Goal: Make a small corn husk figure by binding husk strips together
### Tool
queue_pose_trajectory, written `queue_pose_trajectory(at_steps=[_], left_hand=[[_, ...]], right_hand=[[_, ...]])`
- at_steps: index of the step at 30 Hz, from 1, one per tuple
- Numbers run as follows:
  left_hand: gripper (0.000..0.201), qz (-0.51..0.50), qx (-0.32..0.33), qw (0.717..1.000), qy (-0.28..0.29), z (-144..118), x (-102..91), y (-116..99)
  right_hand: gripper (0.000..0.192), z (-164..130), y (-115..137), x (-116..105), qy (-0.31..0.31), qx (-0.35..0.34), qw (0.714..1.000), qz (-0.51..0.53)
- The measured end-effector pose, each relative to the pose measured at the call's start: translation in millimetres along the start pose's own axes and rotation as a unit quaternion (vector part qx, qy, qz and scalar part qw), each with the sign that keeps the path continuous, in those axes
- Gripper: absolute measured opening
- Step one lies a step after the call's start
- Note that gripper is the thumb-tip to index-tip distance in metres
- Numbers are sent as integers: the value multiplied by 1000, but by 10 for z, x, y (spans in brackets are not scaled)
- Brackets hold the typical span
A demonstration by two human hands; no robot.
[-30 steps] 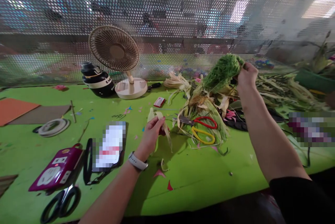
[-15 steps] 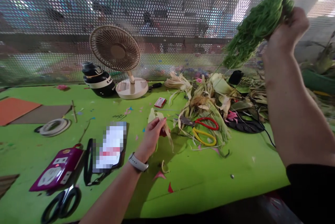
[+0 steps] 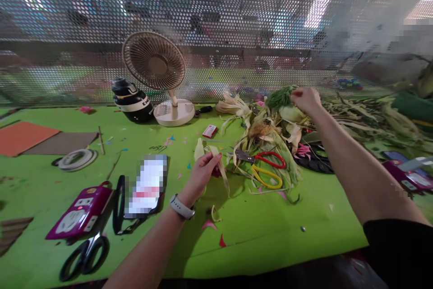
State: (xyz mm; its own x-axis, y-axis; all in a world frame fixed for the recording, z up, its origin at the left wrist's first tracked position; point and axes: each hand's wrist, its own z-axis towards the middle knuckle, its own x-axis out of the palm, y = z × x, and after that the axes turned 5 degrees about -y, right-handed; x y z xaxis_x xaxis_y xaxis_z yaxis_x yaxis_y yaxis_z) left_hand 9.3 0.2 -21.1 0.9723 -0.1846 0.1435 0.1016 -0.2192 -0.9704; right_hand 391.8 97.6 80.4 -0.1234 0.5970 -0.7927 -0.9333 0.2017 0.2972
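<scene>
The left hand (image 3: 202, 172) is above the near middle of the worktop (image 3: 270, 244), thumb and fingers pinched on a pale husk strip (image 3: 223, 181). Part of the strip stands up beyond the fingers and a tail hangs to the right; a pinch at the middle probably keeps this limp piece in shape while leaving both ends free. A red piece (image 3: 216, 172) shows beneath the thumb, mostly hidden, so I cannot tell whether it is held too.

The right hand (image 3: 307, 99) reaches far, to the right end of a green fibre bundle (image 3: 278, 98) lying at the back of the husk heap (image 3: 259, 133). Its fingers are bunched there—whether gripping or only touching, I cannot tell.

Scissors with red and yellow handles (image 3: 250, 158) lie on the near side of the heap, blades left and handles right, which likely suits a quick pick-up by the right hand. The fan (image 3: 157, 66) and bottle (image 3: 133, 104) stand at the far left by the perforated screen (image 3: 216, 54)—presumably out of the way of both hands. The phone (image 3: 147, 185) lies to the left of the left hand.
</scene>
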Motion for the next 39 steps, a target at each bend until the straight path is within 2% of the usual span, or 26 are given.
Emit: queue_pose_trajectory(at_steps=[2,5,7,11,13,15,16,18,20,21,22,23,25,28,29,30,31,33,39], left_hand=[[34,-3,0,1000,-1,7,-1,9],[34,-2,-2,1000,1,2,2,8],[34,1,-4,1000,-1,-11,13,-6],[33,1,-3,1000,-4,-36,35,-35],[32,2,1,1000,-4,-38,36,-39],[32,9,9,1000,1,-36,30,-38],[32,13,13,1000,4,-34,25,-37],[32,18,18,1000,10,-30,15,-38],[32,19,16,1000,14,-28,7,-39],[32,19,15,1000,15,-27,4,-39],[32,19,13,1000,16,-26,3,-38],[33,20,11,1000,17,-25,4,-37],[33,20,9,1000,14,-25,12,-30],[34,17,4,1000,2,-22,30,-15],[34,16,3,1000,-2,-20,35,-11],[34,16,1,1000,-6,-18,39,-8],[34,18,0,1000,-7,-16,41,-6],[34,24,2,1000,-5,-12,40,-6],[33,32,10,999,4,-9,24,-11]], right_hand=[[30,-152,111,-11,37,-29,999,-23],[41,-328,272,-43,190,-137,971,-38],[42,-432,358,-42,271,-179,945,-34],[27,-566,483,-64,395,-169,903,-14],[16,-553,540,-143,423,-159,892,11],[13,-472,598,-261,393,-149,903,87],[13,-409,626,-325,357,-132,912,151],[10,-256,666,-436,220,-54,922,314],[6,-98,670,-497,47,59,890,450],[6,-31,653,-501,-18,110,869,481],[8,19,623,-485,-56,145,864,479],[11,50,581,-448,-62,164,875,451],[14,45,476,-321,-8,159,925,345],[10,-93,329,-59,96,117,958,243],[12,-153,300,29,134,76,969,195],[19,-211,284,110,179,3,978,109],[25,-263,281,185,208,-55,976,39],[33,-336,302,310,242,-124,961,-48],[15,-372,376,496,279,-145,947,-64]])
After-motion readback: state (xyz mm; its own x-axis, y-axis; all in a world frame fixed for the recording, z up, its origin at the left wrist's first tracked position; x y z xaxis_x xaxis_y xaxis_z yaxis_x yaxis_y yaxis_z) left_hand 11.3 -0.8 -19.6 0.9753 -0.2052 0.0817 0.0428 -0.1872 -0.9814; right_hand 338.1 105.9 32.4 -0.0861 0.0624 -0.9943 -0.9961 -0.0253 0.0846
